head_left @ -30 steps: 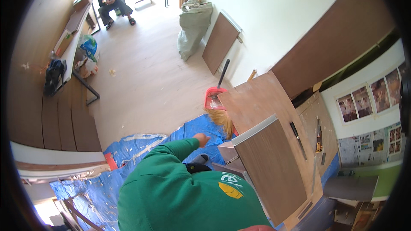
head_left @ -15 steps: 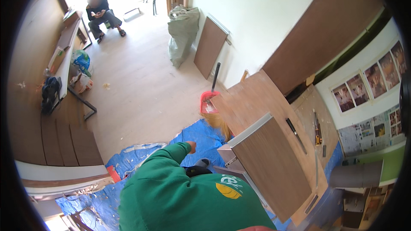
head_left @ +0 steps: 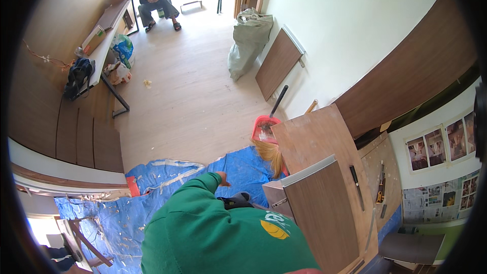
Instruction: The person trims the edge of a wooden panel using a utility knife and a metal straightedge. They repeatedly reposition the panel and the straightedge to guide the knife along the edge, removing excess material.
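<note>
My left hand [head_left: 223,178] shows small past the end of the green sleeve, over a blue tarp [head_left: 238,167]; its fingers cannot be made out. Only a strip of my right hand [head_left: 304,271] appears at the lower edge. Nearest to that hand is a brown wood-grain drawer [head_left: 319,213] with a grey edge strip and a metal runner on its side. It rests on a plywood board [head_left: 314,132]. On the board lie a black-handled tool with a long blade [head_left: 357,187] and a thin metal strip [head_left: 371,228]. Beyond it lies a yellow-and-black hand tool [head_left: 380,190].
A red dustpan [head_left: 258,131] and broom bristles [head_left: 270,157] sit beside the board. A brown panel [head_left: 279,63] and a pale sack [head_left: 248,43] lean by the wall. Someone sits far back [head_left: 157,2]. A long table [head_left: 114,30] stands left; a wooden stool [head_left: 81,246] stands lower left.
The view has swung left, so the room's contents sit further right and more of the tarp and the stool show at lower left. My left hand stays bent near my body.
</note>
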`<state>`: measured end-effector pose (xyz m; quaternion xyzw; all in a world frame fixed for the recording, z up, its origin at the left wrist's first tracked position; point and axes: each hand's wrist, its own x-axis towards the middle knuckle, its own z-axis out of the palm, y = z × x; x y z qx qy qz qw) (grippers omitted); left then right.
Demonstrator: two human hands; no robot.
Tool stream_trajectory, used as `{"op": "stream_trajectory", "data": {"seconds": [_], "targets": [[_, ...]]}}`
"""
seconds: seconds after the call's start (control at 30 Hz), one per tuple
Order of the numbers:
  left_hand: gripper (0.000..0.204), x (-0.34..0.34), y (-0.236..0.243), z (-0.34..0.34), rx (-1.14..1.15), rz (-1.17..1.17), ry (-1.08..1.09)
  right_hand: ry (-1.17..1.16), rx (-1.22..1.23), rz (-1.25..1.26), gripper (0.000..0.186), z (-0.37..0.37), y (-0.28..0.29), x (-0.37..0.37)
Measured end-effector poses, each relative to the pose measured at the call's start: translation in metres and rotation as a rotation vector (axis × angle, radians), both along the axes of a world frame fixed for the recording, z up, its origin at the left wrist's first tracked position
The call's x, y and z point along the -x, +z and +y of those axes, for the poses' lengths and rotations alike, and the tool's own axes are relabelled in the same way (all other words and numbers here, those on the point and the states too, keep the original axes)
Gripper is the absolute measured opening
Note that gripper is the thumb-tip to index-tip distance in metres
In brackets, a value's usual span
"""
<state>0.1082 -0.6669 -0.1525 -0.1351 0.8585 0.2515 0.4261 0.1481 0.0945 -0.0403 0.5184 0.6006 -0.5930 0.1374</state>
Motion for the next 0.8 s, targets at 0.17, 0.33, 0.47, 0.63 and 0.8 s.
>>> {"op": "stream_trajectory", "data": {"seconds": [0.17, 0.33, 0.47, 0.63, 0.8], "targets": [[0.07, -0.013, -0.006, -0.034, 0.057, 0.011, 0.137, 0.049, 0.031, 0.013, 0.066, -0.009, -0.011, 0.023], [0.071, 0.016, -0.016, -0.026, 0.055, 0.097, 0.143, 0.06, 0.034, 0.023, 0.065, -0.009, -0.012, 0.035], [0.062, 0.043, -0.002, 0.001, -0.015, 0.096, 0.103, 0.055, 0.016, 0.024, 0.064, -0.003, -0.009, 0.031], [0.043, 0.05, -0.029, 0.019, -0.022, 0.096, -0.009, 0.055, -0.005, 0.014, 0.064, -0.002, -0.005, 0.024], [0.039, 0.045, -0.075, -0.015, 0.123, 0.105, -0.538, 0.142, 0.009, 0.014, 0.063, -0.017, -0.018, 0.041]]}}
